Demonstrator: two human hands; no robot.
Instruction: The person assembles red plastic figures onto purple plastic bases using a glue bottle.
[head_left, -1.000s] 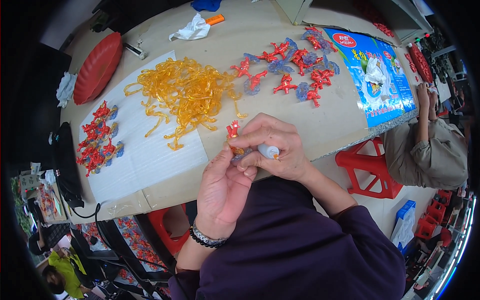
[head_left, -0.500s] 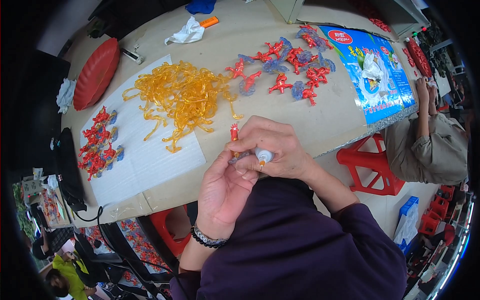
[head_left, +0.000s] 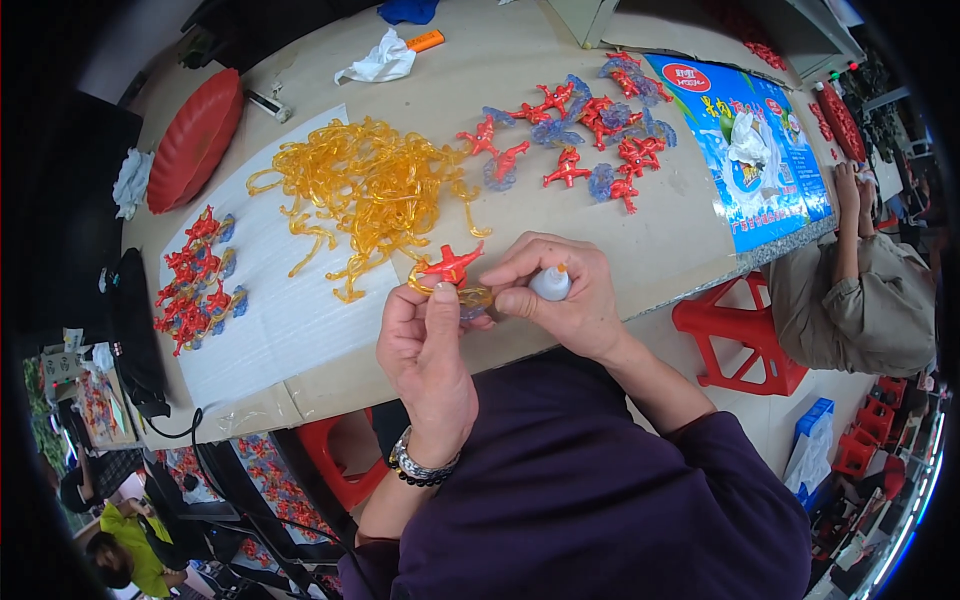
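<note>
Between the thumb and fingers of my left hand (head_left: 425, 345), which is closed, sits a red toy figure (head_left: 452, 265) with its arms spread. A yellow see-through ribbon-like piece (head_left: 478, 297) runs around it, and a bit of a purple base shows underneath. My right hand (head_left: 575, 310) keeps a small white squeeze bottle (head_left: 551, 284) with an orange tip in its curled fingers, tip pointing up. Its thumb and index finger reach the right end of the yellow piece; whether they pinch it I cannot tell.
A heap of yellow ribbon pieces (head_left: 385, 190) lies on a white sheet (head_left: 330, 335), with a cluster of red figures (head_left: 195, 285) to its left. More figures on purple bases (head_left: 600, 125) lie farther right. A red dish (head_left: 195, 145) and crumpled tissue (head_left: 382, 60) are at the back.
My left hand has gone from open-palmed to holding the figure, which is now turned with arms spread and ringed by the yellow piece. The bottle's tip has swung from downward to upward.
</note>
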